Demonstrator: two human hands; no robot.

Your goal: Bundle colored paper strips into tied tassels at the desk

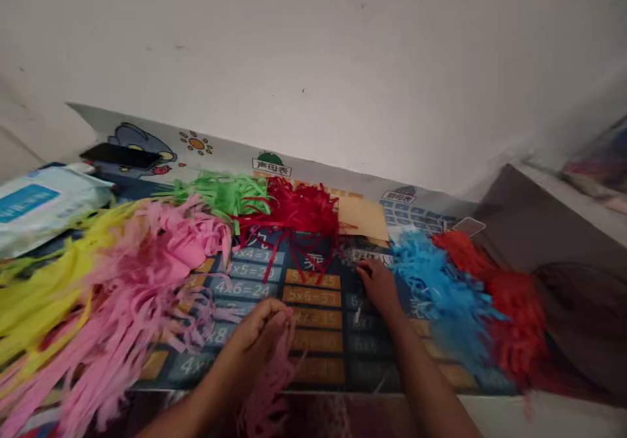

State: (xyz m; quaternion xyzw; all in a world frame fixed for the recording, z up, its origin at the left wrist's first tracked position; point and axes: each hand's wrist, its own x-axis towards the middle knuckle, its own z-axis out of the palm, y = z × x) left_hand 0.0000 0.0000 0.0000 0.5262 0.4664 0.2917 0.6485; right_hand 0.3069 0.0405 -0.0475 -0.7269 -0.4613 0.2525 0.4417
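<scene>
My left hand [264,324] is closed around one end of a pink fringed paper strip [274,379], which hangs down past the table's front edge. Farther forward, my right hand [377,281] touches the printed mat [225,307], its fingers bent together near some small pale bits. Whether anything is pinched there is too blurred to make out. Left of my left hand lies a heap of pink fringed paper [161,242]. Red fringed paper [304,209] rests ahead between both hands, and blue fringed paper [435,281] is just right of my right hand.
Yellow fringe [53,288] and a white-and-blue packet [44,203] lie at the left, near a dark phone [120,156]. Green fringe [220,191] and a tan paper sheet [363,217] sit toward the wall. Orange-red fringe [514,307] lies at the right beside a dark brown panel [548,249].
</scene>
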